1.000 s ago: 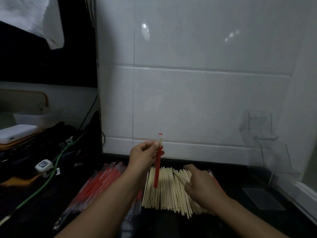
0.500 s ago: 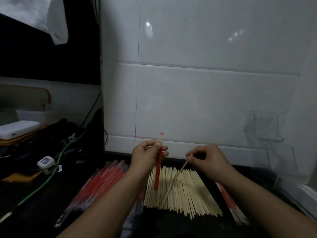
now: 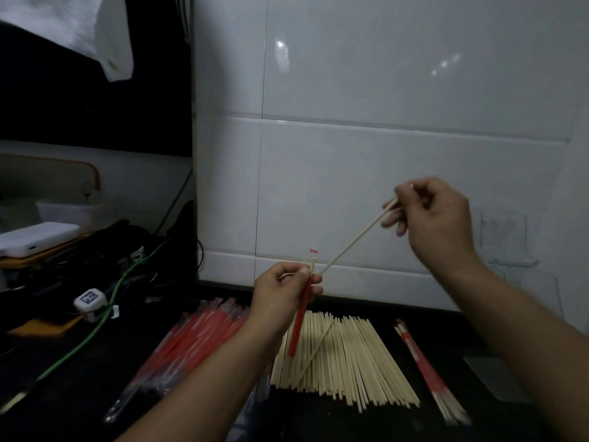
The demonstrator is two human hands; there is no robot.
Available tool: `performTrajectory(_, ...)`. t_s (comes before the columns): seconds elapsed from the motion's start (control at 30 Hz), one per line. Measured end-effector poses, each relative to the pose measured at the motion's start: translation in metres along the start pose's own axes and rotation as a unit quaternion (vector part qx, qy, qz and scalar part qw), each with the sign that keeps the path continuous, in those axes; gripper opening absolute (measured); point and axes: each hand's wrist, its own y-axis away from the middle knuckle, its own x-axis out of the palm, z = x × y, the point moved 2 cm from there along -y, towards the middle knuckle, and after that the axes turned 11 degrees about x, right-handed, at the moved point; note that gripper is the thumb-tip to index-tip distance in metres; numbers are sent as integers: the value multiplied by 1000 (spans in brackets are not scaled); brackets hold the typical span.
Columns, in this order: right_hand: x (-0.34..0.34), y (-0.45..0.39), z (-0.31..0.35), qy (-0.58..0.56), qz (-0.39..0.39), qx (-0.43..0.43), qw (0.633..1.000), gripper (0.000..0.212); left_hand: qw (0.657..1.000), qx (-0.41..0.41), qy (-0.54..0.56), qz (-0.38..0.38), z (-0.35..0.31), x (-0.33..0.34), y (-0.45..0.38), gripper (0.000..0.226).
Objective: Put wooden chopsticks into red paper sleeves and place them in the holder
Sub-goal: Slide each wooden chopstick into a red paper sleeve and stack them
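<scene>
My left hand (image 3: pixel 283 291) holds a red paper sleeve (image 3: pixel 299 317) upright, with one chopstick end poking out of its top. My right hand (image 3: pixel 430 218) is raised at the right and pinches the top end of a single wooden chopstick (image 3: pixel 353 240), which slants down-left so its tip sits close to the sleeve's mouth. Below lies a flat pile of bare chopsticks (image 3: pixel 344 358) on the dark counter. A packet of empty red sleeves (image 3: pixel 194 342) rests left of the pile. A clear plastic holder (image 3: pixel 506 237) stands against the wall at the right, faint.
Sleeved chopsticks (image 3: pixel 427 371) lie right of the pile. White tiled wall behind. At the left are cables, a green wire (image 3: pixel 95 330), a white plug (image 3: pixel 90 299) and a white box (image 3: pixel 35 237). A white cloth (image 3: pixel 95 33) hangs at top left.
My right hand picked one chopstick from the pile and lifted it up and to the right, its tip now near the sleeve's mouth. The left hand kept the sleeve upright.
</scene>
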Motion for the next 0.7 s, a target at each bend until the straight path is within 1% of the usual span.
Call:
performTrajectory(0.1, -3, -23, 29, -42, -32, -27, 998, 17, 1000, 8, -2, 11, 0, 0, 2, 16)
performTrajectory(0.2, -3, -34, 41, -50, -32, -24, 998, 13, 1000, 13, 5, 18, 0, 1, 3, 15)
performTrajectory(0.37, 4, -31, 40, -43, -15, -15, 999, 14, 1000, 19, 3, 24, -1, 1, 3, 11)
performTrajectory(0.47, 7, -28, 35, -43, -9, -9, 999, 14, 999, 16, 2, 27, 0, -1, 3, 12)
performTrajectory(0.7, 9, -28, 32, -38, -16, -12, 999, 11, 999, 21, -8, 31, 0, -4, 2, 12)
